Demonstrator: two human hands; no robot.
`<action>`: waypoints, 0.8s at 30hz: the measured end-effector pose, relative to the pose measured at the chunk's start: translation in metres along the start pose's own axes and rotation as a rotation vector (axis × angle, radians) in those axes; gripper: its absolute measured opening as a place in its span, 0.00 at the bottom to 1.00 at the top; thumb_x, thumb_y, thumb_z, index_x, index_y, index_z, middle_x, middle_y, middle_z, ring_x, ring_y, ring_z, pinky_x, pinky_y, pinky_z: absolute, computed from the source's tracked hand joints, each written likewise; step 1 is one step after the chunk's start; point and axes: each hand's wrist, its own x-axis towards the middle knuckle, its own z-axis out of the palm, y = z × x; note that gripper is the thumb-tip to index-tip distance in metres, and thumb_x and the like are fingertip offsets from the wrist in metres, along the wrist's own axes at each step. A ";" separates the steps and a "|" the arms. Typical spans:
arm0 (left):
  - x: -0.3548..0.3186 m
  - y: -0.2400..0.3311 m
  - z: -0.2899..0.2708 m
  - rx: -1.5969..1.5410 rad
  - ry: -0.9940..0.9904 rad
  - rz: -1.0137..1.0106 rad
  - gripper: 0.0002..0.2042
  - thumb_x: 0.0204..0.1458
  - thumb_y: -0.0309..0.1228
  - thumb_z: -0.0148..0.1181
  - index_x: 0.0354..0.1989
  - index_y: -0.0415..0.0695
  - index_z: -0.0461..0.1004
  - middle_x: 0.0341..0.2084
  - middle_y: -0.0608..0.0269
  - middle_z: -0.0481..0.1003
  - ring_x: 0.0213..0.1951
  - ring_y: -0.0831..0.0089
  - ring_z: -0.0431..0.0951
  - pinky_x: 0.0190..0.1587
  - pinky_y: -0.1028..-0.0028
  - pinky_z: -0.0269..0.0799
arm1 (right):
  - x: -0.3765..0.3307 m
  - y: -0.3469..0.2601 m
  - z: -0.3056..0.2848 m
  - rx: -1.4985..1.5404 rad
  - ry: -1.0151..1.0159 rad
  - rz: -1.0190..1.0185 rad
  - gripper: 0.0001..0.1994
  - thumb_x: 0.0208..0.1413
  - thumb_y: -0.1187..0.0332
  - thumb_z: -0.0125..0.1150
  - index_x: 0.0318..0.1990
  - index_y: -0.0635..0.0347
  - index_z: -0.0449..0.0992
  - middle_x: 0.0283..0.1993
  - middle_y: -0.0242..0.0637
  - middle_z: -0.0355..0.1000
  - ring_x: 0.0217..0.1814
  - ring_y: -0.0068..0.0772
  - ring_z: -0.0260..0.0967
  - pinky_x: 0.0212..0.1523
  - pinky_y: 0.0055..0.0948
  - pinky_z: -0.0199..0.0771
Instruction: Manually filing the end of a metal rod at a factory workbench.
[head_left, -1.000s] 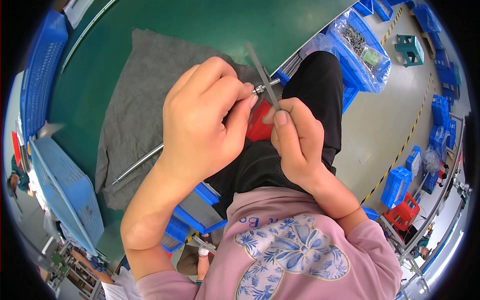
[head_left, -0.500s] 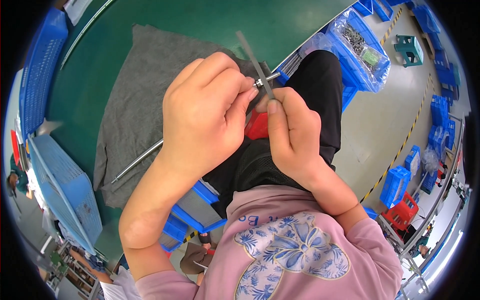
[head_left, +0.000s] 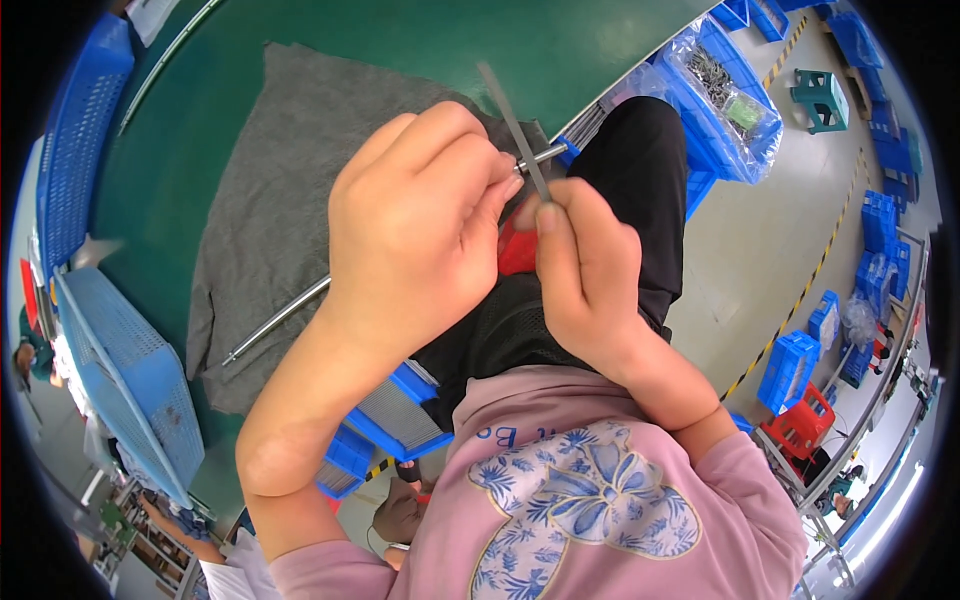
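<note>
My left hand (head_left: 415,215) is closed round a shiny metal rod (head_left: 278,320). The rod runs slantwise beneath that hand, its lower end over a grey cloth (head_left: 265,190) and its upper end showing past my fingertips. Between thumb and curled fingers, my right hand (head_left: 585,260) pinches a thin, flat grey strip (head_left: 512,125). This strip stands up and crosses the rod just beyond my left fingertips; whether it is a file or an abrasive strip cannot be made out.
The cloth lies on a green table (head_left: 430,40). At the table's right edge stands a blue bin (head_left: 700,150) with small metal parts in a clear bag. Blue perforated baskets (head_left: 140,370) stand at the left. Blue trays (head_left: 400,415) with rods sit below my left forearm.
The grey strip and the rod's upper end have shifted slightly to the right. Both hands keep their holds and have barely moved.
</note>
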 end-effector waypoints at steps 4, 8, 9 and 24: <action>-0.001 0.000 0.002 0.009 0.004 0.038 0.08 0.36 0.15 0.64 0.23 0.37 0.71 0.21 0.60 0.70 0.22 0.67 0.70 0.24 0.73 0.64 | -0.002 -0.001 -0.002 -0.007 -0.017 0.057 0.01 0.55 0.78 0.50 0.34 0.65 0.68 0.26 0.41 0.73 0.24 0.43 0.73 0.25 0.31 0.70; 0.000 0.000 0.001 0.009 -0.002 0.000 0.08 0.36 0.15 0.64 0.23 0.36 0.71 0.21 0.60 0.69 0.22 0.67 0.69 0.24 0.74 0.64 | 0.000 -0.003 -0.002 -0.096 -0.025 0.052 0.01 0.55 0.77 0.51 0.34 0.63 0.69 0.24 0.41 0.72 0.24 0.46 0.71 0.24 0.34 0.69; -0.002 0.002 0.002 -0.002 -0.002 -0.008 0.08 0.36 0.15 0.64 0.23 0.36 0.71 0.21 0.60 0.69 0.22 0.67 0.69 0.24 0.74 0.64 | -0.003 -0.002 -0.003 -0.099 -0.013 0.042 0.01 0.55 0.76 0.51 0.34 0.63 0.69 0.24 0.41 0.72 0.24 0.46 0.71 0.24 0.34 0.69; 0.004 -0.004 0.003 0.010 -0.004 0.046 0.07 0.36 0.15 0.63 0.22 0.37 0.70 0.20 0.59 0.69 0.21 0.65 0.69 0.23 0.73 0.64 | -0.008 0.004 -0.004 -0.014 -0.044 0.120 0.03 0.56 0.77 0.49 0.33 0.66 0.69 0.26 0.42 0.75 0.25 0.42 0.74 0.26 0.31 0.72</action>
